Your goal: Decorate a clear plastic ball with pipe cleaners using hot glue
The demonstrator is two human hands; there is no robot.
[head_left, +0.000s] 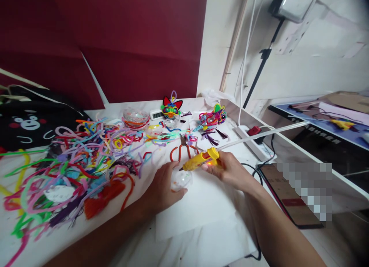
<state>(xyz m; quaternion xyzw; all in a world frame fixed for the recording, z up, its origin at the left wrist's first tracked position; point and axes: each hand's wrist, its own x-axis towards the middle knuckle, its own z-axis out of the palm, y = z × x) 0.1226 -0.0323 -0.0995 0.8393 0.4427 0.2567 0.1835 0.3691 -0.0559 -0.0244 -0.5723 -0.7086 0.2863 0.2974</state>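
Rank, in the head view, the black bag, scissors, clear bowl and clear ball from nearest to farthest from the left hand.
1. Clear ball: cupped by the left hand
2. Scissors: beyond the hand
3. Clear bowl: farther back, left
4. Black bag: far left

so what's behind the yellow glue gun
Orange-handled scissors lie just beyond the glue gun. The near end of their right-side handle can't be seen, as the gun covers it.

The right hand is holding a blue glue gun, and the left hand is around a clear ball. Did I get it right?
Almost! The glue gun is yellow, not blue, as the head view shows. The right hand does hold it, and the left hand is around a clear ball.
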